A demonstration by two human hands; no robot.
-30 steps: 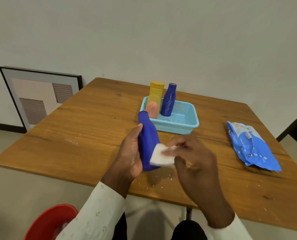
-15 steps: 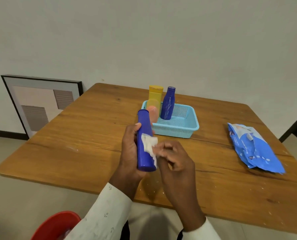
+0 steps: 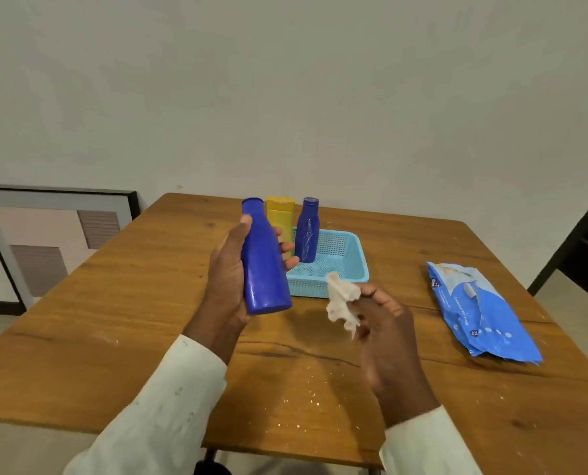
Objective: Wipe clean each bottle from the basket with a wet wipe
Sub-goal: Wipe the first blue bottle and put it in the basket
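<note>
Above table (image 3: 114, 303): left-hand (image 3: 229, 272) bottle (image 3: 263, 265), right-hand (image 3: 385, 323) wipe (image 3: 340, 303).

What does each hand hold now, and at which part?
Left hand grips the big blue bottle around its body. Right hand pinches the crumpled wipe at one side.

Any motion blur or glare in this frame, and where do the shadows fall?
Head view: right hand smeared by motion blur, wet wipe soft; left hand and blue bottle sharp, with a mild sheen; soft shadow on the wooden table beneath them; no harsh glare.
</note>
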